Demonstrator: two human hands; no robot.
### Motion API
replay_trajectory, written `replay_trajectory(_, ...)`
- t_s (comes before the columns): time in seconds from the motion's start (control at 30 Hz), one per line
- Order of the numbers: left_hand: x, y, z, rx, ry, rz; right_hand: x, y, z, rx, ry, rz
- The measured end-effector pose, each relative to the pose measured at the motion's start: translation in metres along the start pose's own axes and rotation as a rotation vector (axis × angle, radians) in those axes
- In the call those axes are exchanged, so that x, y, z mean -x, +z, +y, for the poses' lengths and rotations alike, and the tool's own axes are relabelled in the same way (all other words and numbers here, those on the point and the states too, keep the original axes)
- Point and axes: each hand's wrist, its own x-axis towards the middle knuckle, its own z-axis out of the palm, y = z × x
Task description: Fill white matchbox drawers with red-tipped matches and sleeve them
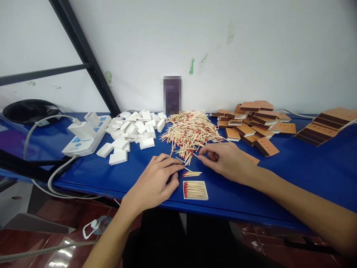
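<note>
R fingers (208,148) pinched on match (195,155) nr pile (192,131), L fingers (169,162) half-curled, hold unclear.

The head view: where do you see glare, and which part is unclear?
Head view: white glare on the red floor, lower left; head view: the dark rectangle against the wall is pixelated, its detail lost; head view: the match pile looks fairly sharp.

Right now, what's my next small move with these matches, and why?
Perhaps lay the matchstick at your right hand onto the loose matchstick row, head leftward: that row's heads face left, matching the matchsticks in the white matchbox tray.
</note>
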Motion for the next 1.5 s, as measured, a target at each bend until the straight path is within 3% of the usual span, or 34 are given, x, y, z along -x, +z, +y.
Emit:
replay_trajectory(0.43,0.000,-0.001,0.001,-0.021,0.016,-0.009,0.003,0.006,0.004,0.032,-0.002,-0.072)
replay_trajectory(0.7,-0.001,0.000,0.000,-0.027,0.022,-0.003,0.006,-0.002,-0.006,-0.102,-0.214,-0.143)
replay_trajectory(0.9,0.000,0.000,-0.001,-0.035,0.026,-0.005,0.005,-0.004,-0.008,-0.032,-0.133,-0.162)
replay_trajectory(1.27,0.000,0.000,0.001,-0.056,-0.035,0.046,0.005,-0.006,-0.015,-0.183,-0.100,-0.250)
replay_trajectory(1.5,-0.001,0.000,0.000,-0.053,-0.033,0.042,0.002,0.000,-0.009,-0.104,-0.145,-0.171)
